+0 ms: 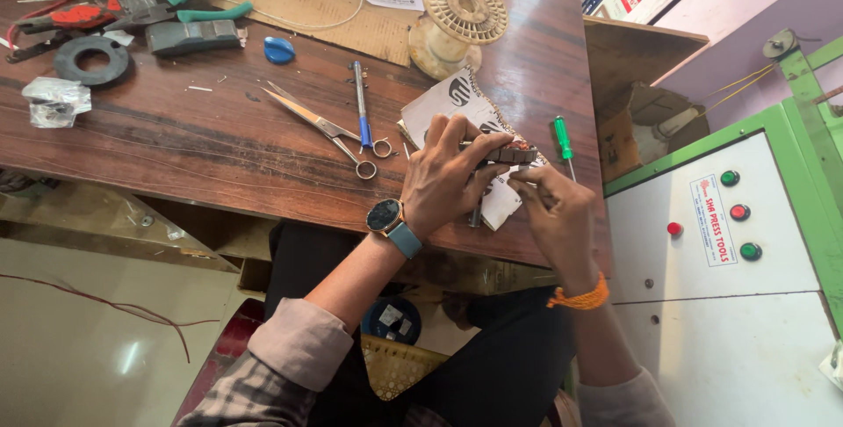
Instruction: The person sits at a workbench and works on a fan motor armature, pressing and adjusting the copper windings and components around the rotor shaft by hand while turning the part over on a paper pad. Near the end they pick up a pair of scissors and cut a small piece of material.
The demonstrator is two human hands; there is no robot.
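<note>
Stator-like ring (512, 154), dark with coppery windings on top, sits at the near right edge of the wooden workbench (176, 141), held just above a sheet of white paper (457, 102). I watch my left hand (448, 177) closed around it from the left, thumb and fingers clamping its side, a watch (386, 216) on the wrist. My right hand (553, 207) meets it from the right, fingertips pinched at the ring's edge — whether they grip a wire or only touch the winding, I cannot tell. A green-handled screwdriver (563, 139) lies just beside the ring, on the far side. Scissors (327, 128) and a blue-handled tool (361, 111) rest to the left, well apart; an empty cream spool (461, 14) stands behind on cardboard. Doing this well, I judge, means keeping the left hand's clamp steady and the piece low over the paper — so the right fingertips can work finely without the ring turning or slipping off the edge.
</note>
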